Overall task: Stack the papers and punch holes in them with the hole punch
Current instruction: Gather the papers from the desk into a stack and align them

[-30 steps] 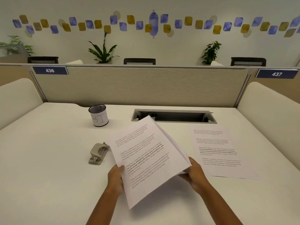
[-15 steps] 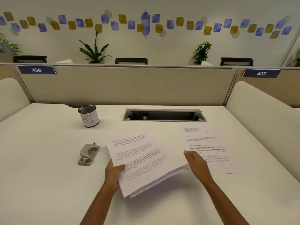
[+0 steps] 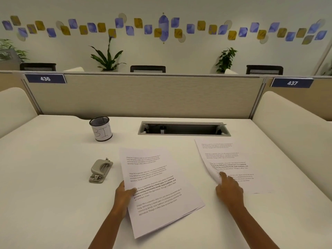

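Right hand [image 3: 229, 190] moved onto loose sheet [image 3: 233, 159]; mesh cup [image 3: 101, 128] contents unseen

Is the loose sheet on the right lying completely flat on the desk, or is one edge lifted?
One edge is lifted. The loose sheet curls up along its left edge, where the right hand touches it.

Heads up, your left hand [image 3: 124, 194] hides its fingers under the paper stack [image 3: 158, 191], the frame's bottom edge cuts off both your forearms, and the smaller print on the single sheet [image 3: 231, 159] is way too tiny to read.
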Demonstrator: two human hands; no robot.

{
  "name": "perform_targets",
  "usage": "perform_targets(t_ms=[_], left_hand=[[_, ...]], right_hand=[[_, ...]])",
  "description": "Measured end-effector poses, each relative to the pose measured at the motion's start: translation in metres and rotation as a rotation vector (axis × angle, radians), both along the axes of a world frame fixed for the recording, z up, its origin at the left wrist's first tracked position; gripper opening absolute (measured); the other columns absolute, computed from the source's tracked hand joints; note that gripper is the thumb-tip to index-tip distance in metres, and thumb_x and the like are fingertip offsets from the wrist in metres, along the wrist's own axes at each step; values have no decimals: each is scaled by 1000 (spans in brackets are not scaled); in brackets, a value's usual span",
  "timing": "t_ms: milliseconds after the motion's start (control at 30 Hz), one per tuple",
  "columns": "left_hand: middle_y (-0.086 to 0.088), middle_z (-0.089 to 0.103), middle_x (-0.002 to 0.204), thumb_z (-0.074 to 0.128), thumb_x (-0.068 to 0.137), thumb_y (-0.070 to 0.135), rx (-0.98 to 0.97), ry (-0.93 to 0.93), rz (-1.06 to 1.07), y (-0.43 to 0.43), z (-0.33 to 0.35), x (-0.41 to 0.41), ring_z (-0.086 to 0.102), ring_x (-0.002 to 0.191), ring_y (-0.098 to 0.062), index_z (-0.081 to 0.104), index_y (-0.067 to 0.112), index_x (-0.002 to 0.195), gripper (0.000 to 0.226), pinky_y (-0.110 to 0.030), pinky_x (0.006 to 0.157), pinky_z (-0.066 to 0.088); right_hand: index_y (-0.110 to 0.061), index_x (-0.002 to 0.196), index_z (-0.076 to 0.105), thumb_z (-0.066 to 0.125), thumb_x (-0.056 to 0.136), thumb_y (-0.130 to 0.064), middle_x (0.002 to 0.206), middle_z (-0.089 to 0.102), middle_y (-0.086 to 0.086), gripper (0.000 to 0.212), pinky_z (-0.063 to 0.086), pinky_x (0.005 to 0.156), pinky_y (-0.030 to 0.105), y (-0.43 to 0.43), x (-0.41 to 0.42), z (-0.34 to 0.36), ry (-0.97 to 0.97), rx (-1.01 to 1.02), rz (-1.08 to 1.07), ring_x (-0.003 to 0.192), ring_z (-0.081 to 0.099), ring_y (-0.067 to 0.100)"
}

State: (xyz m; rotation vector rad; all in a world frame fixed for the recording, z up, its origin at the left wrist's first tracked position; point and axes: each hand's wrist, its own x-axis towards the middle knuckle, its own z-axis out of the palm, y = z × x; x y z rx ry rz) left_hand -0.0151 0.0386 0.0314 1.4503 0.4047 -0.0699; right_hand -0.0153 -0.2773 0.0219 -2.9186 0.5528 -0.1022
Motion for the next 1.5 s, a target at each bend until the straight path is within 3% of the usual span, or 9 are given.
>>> perform_targets(t_ms=[133, 367, 667, 800, 933, 1033, 1200, 1367, 1500], left_hand=[[-26, 56, 127, 48, 84, -13, -4, 17, -6, -4, -2, 1, 57, 108, -44, 45, -3, 125, 42, -53, 96, 46], [-24, 58, 124, 49, 85, -10, -7, 54, -71, -16, -3, 3, 60, 99, -38, 46, 3, 124, 42, -45, 87, 50], [-10, 61, 110, 27, 96, 42, -58, 26, -96, -26, 0, 3, 62, 87, -23, 50, 17, 120, 41, -32, 70, 52], [-18, 58, 126, 50, 91, 12, 14, 12, -123, -25, -4, 4, 60, 105, -36, 46, 6, 126, 35, -47, 93, 50], [-21, 58, 125, 51, 88, -2, 61, -11, -97, -24, -6, 4, 60, 98, -33, 46, 3, 125, 38, -42, 88, 50], [-19, 61, 118, 52, 88, 0, 99, -66, -109, -19, -4, 4, 62, 91, -31, 46, 7, 125, 38, -39, 82, 52], [-11, 65, 109, 55, 88, 8, 94, -177, -175, -13, 10, 5, 66, 93, -30, 49, 15, 121, 35, -43, 83, 55], [2, 72, 90, 56, 87, 8, 65, -270, -246, -20, 33, 8, 73, 71, -12, 59, 20, 105, 21, -22, 56, 58], [7, 73, 83, 55, 87, 7, 51, -376, -242, -24, 59, 17, 72, 68, -8, 62, 23, 94, 20, -19, 54, 56]], right_hand=[[-15, 140, 28, 37, 86, 1, 108, 61, 11, 58, 48, 82, 38, -1, -6, 4, -92, -33, 42, 99, 59, 29], [-9, 96, 72, 69, 47, 22, 83, 77, 10, 58, 58, 50, 34, 71, -39, 18, -471, 139, 384, 64, 72, 26], [-30, 74, 73, 88, 25, -15, 65, 70, -18, 54, 42, 41, 11, 128, -69, -2, -405, 111, 784, 51, 62, 1], [-33, 74, 72, 88, 30, -22, 65, 69, -20, 48, 44, 44, 11, 130, -71, -5, -368, 154, 833, 54, 62, -1], [-35, 97, 67, 62, 70, -58, 96, 70, -21, 36, 48, 71, 8, 116, -79, 7, -252, 159, 918, 89, 65, -5], [-26, 112, 64, 41, 81, -66, 121, 65, -6, 56, 43, 96, 19, 96, -73, 9, -289, 426, 777, 118, 55, 7], [-6, 131, 43, 64, 84, -15, 136, 46, 12, 53, 30, 107, 27, 59, -38, 25, -375, 784, 214, 129, 42, 25], [-5, 123, 52, 59, 86, -5, 108, 67, 11, 38, 52, 89, 40, 40, -13, 45, -306, 1138, 81, 96, 65, 28], [-23, 89, 61, 56, 87, -1, 90, 69, 1, 22, 54, 65, 12, 43, -10, 69, -559, 1110, 157, 73, 67, 4]])
